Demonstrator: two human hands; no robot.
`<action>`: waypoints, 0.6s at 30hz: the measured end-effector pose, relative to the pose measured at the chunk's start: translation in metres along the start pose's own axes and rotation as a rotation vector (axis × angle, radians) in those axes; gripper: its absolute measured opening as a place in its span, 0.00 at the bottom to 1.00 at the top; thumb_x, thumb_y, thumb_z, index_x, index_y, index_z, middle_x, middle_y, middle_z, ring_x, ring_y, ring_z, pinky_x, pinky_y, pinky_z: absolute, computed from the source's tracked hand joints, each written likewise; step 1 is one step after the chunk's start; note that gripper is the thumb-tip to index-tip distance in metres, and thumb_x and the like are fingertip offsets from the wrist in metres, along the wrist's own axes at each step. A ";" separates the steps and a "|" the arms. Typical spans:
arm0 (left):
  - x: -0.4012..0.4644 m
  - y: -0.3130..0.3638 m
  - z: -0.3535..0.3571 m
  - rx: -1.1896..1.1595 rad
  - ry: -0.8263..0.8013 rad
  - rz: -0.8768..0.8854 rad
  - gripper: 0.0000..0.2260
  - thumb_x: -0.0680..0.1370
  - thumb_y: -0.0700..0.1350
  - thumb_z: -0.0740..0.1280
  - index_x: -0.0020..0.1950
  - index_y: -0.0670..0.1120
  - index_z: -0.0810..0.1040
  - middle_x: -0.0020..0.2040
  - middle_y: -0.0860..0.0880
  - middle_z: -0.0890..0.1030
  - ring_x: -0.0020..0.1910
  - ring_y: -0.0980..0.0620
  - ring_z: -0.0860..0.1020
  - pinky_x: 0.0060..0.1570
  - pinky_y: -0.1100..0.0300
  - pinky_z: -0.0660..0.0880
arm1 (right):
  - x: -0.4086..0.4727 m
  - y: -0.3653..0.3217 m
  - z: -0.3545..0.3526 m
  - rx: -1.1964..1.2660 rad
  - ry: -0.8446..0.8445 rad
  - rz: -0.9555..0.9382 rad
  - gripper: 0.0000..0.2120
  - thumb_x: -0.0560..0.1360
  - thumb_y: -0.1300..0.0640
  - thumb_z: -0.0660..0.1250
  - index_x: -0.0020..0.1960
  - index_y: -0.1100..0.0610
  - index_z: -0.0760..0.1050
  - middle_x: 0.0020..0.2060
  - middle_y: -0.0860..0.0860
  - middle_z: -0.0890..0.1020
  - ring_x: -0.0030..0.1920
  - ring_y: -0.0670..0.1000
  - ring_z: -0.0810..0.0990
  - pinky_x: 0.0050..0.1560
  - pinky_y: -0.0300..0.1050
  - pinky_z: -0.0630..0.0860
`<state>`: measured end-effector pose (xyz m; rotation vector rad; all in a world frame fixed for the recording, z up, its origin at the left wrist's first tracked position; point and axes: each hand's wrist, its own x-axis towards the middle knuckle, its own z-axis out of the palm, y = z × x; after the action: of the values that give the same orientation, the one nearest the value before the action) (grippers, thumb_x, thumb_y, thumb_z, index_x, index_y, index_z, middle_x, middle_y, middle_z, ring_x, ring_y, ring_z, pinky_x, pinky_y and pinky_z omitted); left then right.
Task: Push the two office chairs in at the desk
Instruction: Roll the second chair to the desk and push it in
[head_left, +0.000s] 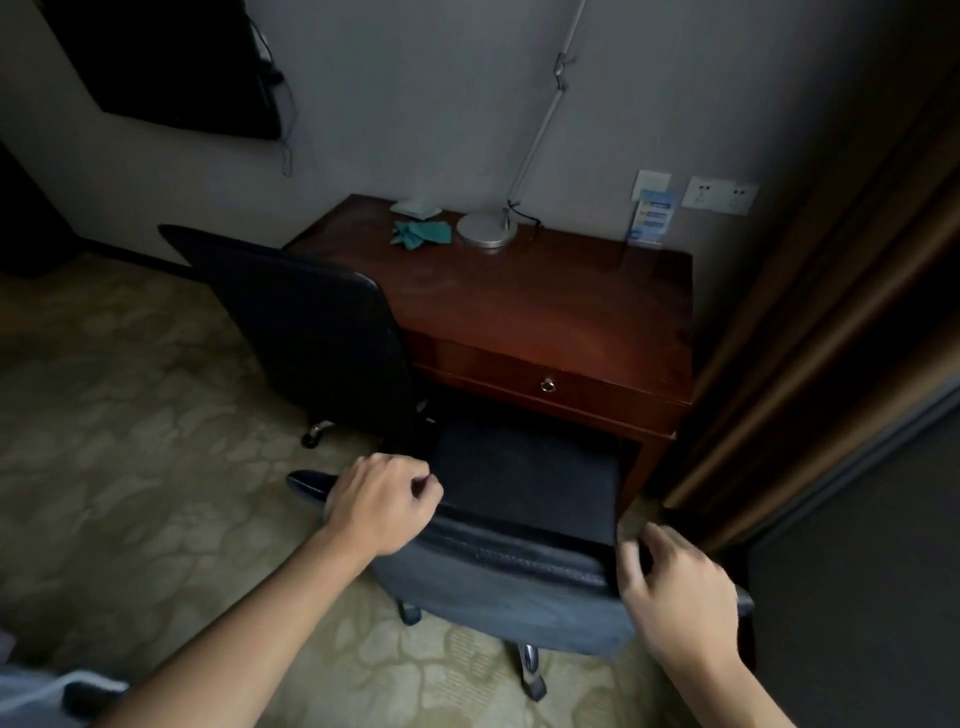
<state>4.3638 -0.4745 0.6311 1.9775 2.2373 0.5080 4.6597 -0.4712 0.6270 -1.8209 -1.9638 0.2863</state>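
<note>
Two black office chairs stand at a dark red wooden desk (545, 291). The near chair (519, 582) faces the desk, and the front of its seat reaches under the drawer. My left hand (379, 499) lies on the left end of its backrest top with the fingers curled over the edge. Blurred, with fingers apart, my right hand (675, 592) is at the right end of that backrest; whether it touches is unclear. The far chair (311, 332) stands at the desk's left front corner, turned at an angle, its back towards me.
On the desk are a round lamp base (487, 230), a green cloth (421, 234) and a blue card stand (652, 218). A brown curtain (831, 312) hangs close on the right. A wall-mounted screen (171, 62) is at upper left. Patterned carpet (130, 415) covers the floor.
</note>
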 end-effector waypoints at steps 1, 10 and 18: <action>0.003 -0.007 -0.001 0.001 -0.003 0.036 0.18 0.72 0.54 0.59 0.26 0.48 0.61 0.24 0.50 0.66 0.29 0.44 0.76 0.30 0.57 0.62 | -0.004 -0.007 0.002 -0.008 -0.013 0.016 0.16 0.68 0.61 0.72 0.31 0.51 0.66 0.29 0.53 0.77 0.32 0.62 0.79 0.32 0.45 0.66; 0.042 -0.005 0.003 -0.097 0.130 0.183 0.14 0.72 0.50 0.62 0.29 0.48 0.65 0.30 0.48 0.77 0.29 0.43 0.77 0.26 0.55 0.70 | 0.033 -0.012 0.004 -0.168 0.013 0.078 0.05 0.70 0.56 0.66 0.36 0.55 0.76 0.33 0.53 0.80 0.35 0.62 0.80 0.32 0.48 0.68; 0.078 -0.022 0.003 -0.061 0.152 0.200 0.14 0.72 0.51 0.60 0.27 0.48 0.65 0.27 0.50 0.75 0.26 0.47 0.75 0.26 0.59 0.63 | 0.068 -0.020 0.024 -0.136 0.086 -0.027 0.13 0.70 0.49 0.54 0.32 0.54 0.69 0.28 0.50 0.76 0.30 0.57 0.77 0.27 0.44 0.66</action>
<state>4.3330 -0.3996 0.6319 2.2117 2.0868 0.7643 4.6288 -0.4032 0.6266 -1.8563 -1.9892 0.0658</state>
